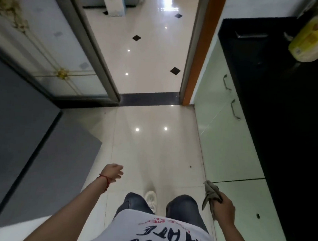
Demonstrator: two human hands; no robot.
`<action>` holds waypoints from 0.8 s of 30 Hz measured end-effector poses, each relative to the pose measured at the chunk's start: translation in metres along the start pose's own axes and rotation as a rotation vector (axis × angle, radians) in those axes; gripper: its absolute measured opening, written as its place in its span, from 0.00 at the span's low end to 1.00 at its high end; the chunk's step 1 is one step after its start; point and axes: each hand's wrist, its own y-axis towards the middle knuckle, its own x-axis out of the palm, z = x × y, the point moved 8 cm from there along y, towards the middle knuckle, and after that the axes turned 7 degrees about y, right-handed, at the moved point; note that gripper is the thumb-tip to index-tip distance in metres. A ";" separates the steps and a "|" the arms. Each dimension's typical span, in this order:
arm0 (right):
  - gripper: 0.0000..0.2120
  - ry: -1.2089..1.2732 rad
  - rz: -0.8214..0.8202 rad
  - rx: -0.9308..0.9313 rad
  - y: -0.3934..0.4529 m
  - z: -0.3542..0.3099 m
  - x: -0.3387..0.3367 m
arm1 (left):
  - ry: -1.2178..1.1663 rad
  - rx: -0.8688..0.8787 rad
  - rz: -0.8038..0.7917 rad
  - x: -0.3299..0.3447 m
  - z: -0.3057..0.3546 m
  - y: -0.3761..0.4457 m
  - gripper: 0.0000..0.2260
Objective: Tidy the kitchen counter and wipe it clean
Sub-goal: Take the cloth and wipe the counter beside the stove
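In the head view we see the right hand [224, 208] clenched around a grey cloth [210, 194], which bunches out of the fist toward the front and hangs loose, just beside the pale green cabinet doors [225, 142]. The left hand [114, 172] holds nothing, its fingers loosely curled over the floor (a red string circles that wrist). To our right runs the black counter [284, 108], dark and glossy, with a yellow package [308, 41] lying on its far end. We stand on glossy cream floor tiles [149, 142]; ahead a doorway with a dark threshold [150, 98] opens onto more tile set with small black diamonds. A grey appliance [21, 131] stands at our left, beside a frosted sliding door [53, 46].
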 end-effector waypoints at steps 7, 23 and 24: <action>0.15 0.092 0.041 0.028 0.065 -0.040 -0.014 | 0.134 0.136 -0.066 0.032 0.159 0.059 0.09; 0.21 0.570 0.158 -0.273 0.211 -0.253 -0.095 | 0.618 0.888 -0.007 0.165 0.502 0.028 0.11; 0.20 0.595 0.197 -0.245 0.220 -0.256 -0.102 | 0.631 0.951 -0.017 0.176 0.524 0.026 0.11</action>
